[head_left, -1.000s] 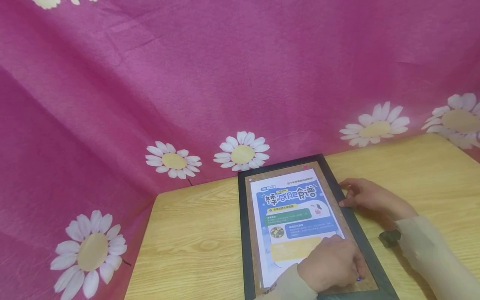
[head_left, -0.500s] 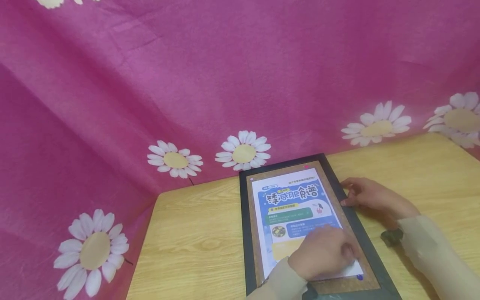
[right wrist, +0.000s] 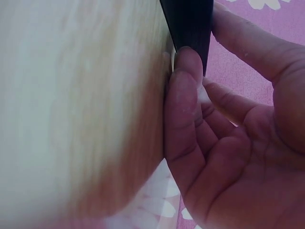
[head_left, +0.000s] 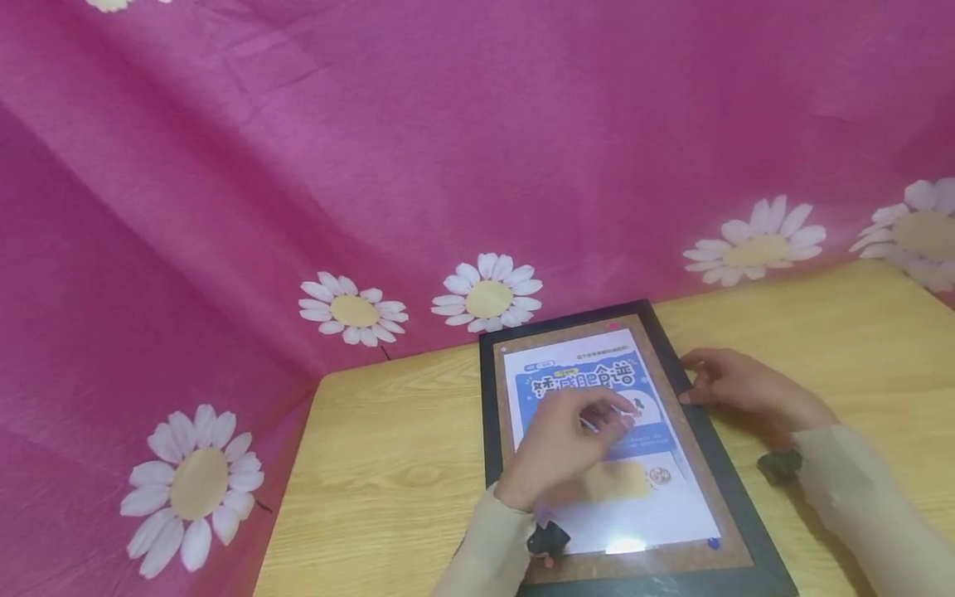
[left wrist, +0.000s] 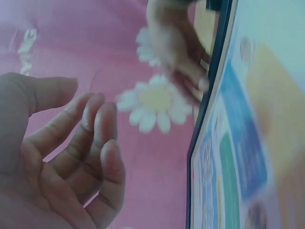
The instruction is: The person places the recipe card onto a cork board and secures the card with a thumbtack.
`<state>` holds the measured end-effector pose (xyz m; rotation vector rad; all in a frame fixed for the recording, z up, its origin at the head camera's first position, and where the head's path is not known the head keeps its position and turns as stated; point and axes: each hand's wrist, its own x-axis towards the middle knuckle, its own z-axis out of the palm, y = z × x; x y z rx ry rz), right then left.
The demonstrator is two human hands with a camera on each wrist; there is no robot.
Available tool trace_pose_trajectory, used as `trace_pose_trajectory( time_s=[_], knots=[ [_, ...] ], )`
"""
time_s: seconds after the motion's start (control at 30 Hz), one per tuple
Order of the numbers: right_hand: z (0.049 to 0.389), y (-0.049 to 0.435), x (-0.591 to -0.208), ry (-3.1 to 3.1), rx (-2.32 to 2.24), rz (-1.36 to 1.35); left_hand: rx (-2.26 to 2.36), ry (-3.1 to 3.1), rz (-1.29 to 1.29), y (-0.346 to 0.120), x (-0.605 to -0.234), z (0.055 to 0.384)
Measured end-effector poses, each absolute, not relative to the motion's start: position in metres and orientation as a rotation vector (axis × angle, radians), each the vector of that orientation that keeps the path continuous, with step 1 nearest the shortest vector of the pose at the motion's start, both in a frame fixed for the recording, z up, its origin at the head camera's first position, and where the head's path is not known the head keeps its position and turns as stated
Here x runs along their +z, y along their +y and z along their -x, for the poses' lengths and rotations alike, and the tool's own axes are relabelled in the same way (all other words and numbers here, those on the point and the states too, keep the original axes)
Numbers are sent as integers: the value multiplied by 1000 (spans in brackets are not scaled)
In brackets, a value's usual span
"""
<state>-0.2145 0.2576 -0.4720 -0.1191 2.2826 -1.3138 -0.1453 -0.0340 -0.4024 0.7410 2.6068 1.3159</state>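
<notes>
A cork board (head_left: 634, 569) in a black frame lies on the table, a colourful printed sheet (head_left: 634, 526) on it. A blue pushpin (head_left: 714, 544) sits at the sheet's lower right corner, a pink pushpin (head_left: 613, 326) near the top right and a pale one (head_left: 503, 349) at the top left. Above the sheet hovers my left hand (head_left: 563, 439), its fingers loosely bent; the left wrist view shows nothing between thumb and fingertips. My right hand (head_left: 739, 385) holds the frame's right edge, and in the right wrist view the black frame (right wrist: 190, 33) comes between its thumb and fingers.
The wooden table (head_left: 388, 481) extends left and right of the board. Behind it hangs a pink cloth (head_left: 448, 149) with large white daisies, meeting the table's back and left edges. A dark wrist camera (head_left: 548, 541) on the left wrist overlaps the board's lower left part.
My left hand has lifted from the blue pushpin at the lower right corner and moved up and left over the sheet, uncovering that corner. The right hand stays at the frame's edge.
</notes>
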Motion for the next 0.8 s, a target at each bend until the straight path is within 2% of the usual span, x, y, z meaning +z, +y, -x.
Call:
trace_pose_trajectory(
  time_s=[0.43,0.8],
  knots=[
    [218,252,-471,2299,-1284,148,1519,2891,-270,-138,-412,157],
    [209,259,-485,2317,-1263,179,1421,3009,-42,-189,-434,148]
  ],
)
